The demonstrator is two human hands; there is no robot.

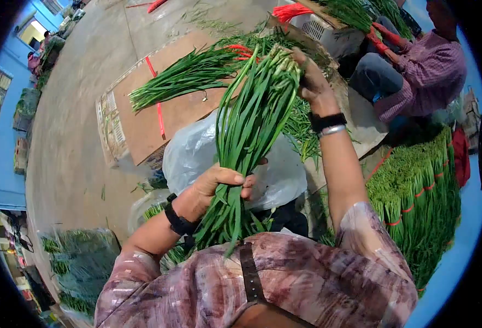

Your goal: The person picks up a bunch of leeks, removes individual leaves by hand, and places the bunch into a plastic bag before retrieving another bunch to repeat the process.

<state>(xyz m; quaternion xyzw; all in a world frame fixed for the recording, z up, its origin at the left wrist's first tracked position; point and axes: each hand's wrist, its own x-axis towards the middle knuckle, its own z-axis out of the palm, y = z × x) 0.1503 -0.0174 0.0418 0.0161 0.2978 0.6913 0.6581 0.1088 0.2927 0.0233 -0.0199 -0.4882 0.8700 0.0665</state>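
Observation:
A thick bunch of garlic chives is held up in front of my chest, pale stem ends at the top and green leaf tips hanging down. My left hand is wrapped round its lower part, thumb across the leaves. At the top, my right hand has its fingers curled against the stem ends, partly hidden behind them. Beyond, a second bunch of chives lies on a cardboard sheet, over a red tie strip. Several more red strips lie by its leaves.
White plastic sheeting covers my lap. Loose chives are scattered on the right. Tied bundles stand at the lower right, and a wrapped stack at the lower left. A red-gloved person sits at the upper right, handling greens.

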